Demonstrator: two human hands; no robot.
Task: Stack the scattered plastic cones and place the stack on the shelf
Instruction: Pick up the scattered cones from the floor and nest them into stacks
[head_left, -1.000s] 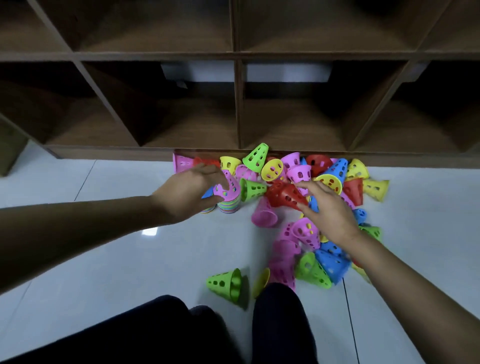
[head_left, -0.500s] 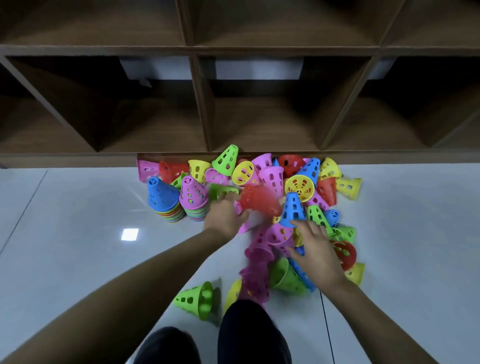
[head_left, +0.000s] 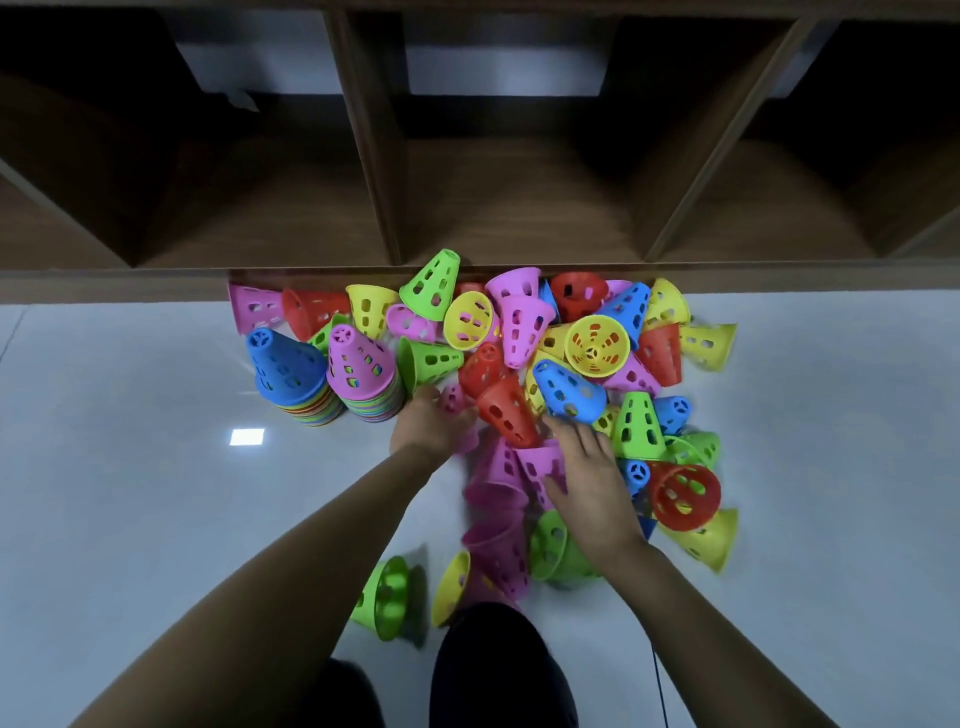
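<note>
Many perforated plastic cones lie in a pile (head_left: 592, 345) on the floor against the wooden shelf (head_left: 519, 208). Two upright stacks stand at the pile's left: one topped by a blue cone (head_left: 283, 366), one by a pink cone (head_left: 358, 364). My left hand (head_left: 428, 428) curls its thumb and fingers round a small pink cone (head_left: 453, 399), fingertips against a red cone (head_left: 506, 413) lying on its side. My right hand (head_left: 589, 480) lies spread over pink cones (head_left: 501, 467), its fingertips near the red cone's rim and a blue cone (head_left: 569, 389).
A green cone (head_left: 384, 597) and a yellow cone (head_left: 449, 582) lie apart near my dark-trousered knees (head_left: 498, 670). White tiled floor (head_left: 156, 493) stretches left and right of the pile. The shelf's lower compartments look dark and hold nothing visible.
My left hand left the pink-topped stack and came into the middle of the pile. My right hand drew back toward me onto the pink cones. The view tilted further down.
</note>
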